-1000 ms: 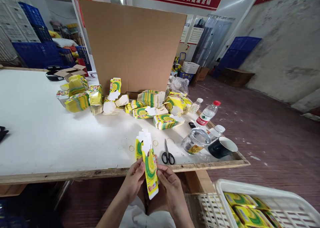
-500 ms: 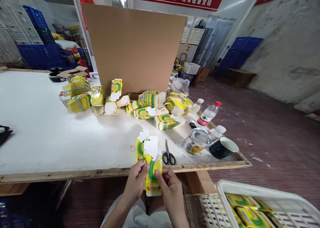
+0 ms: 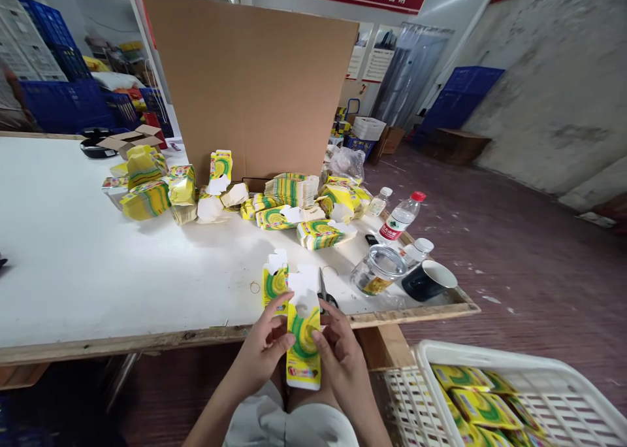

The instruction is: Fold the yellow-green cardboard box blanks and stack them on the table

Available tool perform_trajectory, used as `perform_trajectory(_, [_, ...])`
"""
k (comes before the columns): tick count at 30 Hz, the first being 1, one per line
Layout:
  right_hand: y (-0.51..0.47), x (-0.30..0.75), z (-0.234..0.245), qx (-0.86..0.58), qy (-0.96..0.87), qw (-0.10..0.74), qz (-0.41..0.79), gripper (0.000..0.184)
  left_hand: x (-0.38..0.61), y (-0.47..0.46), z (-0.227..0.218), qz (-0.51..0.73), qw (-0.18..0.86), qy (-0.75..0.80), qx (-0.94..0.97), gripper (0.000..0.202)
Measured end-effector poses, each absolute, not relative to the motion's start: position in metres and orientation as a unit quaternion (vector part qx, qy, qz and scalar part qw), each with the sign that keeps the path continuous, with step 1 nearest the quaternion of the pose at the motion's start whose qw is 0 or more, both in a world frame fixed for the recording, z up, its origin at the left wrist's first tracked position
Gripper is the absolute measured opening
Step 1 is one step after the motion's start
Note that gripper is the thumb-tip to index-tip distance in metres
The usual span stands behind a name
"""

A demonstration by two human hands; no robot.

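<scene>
Left hand [image 3: 267, 342] and right hand [image 3: 340, 346] grip a yellow box [image 3: 302, 349] by opposite sides, white flap up, nearer than the scissors [image 3: 322, 285] and slightly left. Second box [image 3: 272, 289] on surface [image 3: 122, 270] left of scissors, jar [image 3: 377, 278] right, bundled cartons [image 3: 321, 235] beyond; white basket [image 3: 499, 358] nearer, farther right.

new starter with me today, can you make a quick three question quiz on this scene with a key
1. Who holds the front carton? a) left hand only b) right hand only c) both hands
2. True or false: in the picture, the mug is left of the jar.
3. What holds the packs at lower right?

Key:
1. c, left hand and right hand together.
2. False; the mug is right of the jar.
3. A white basket.
</scene>
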State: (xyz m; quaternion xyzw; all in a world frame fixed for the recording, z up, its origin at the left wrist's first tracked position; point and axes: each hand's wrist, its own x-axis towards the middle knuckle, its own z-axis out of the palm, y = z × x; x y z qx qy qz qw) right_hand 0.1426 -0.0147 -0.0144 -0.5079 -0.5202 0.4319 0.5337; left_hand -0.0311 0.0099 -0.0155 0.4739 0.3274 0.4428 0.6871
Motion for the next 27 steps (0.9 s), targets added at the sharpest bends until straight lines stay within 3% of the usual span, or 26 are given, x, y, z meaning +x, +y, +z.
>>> perform_trajectory(6, [-0.015,0.160,-0.008,-0.484,-0.567,0.469,0.473,0.020,-0.034,0.004,-0.008,0.387,0.747,0.298,0.450,0.046])
perform_trajectory(12, [-0.015,0.158,-0.007,-0.503,-0.578,0.506,0.395,0.018,-0.034,0.002,-0.012,0.362,0.748,0.303,0.467,0.078])
perform_trajectory(17, [-0.016,0.161,-0.011,-0.534,-0.480,0.587,0.375,0.026,-0.031,0.005,-0.017,0.375,0.715,0.330,0.490,0.053])
perform_trajectory(23, [-0.016,0.164,-0.003,-0.551,-0.534,0.448,0.459,0.044,-0.024,0.004,-0.016,0.392,0.679,0.339,0.519,0.050])
perform_trajectory(27, [-0.014,0.157,-0.006,-0.586,-0.568,0.423,0.394,0.032,-0.026,0.002,-0.013,0.379,0.684,0.328,0.530,0.050])
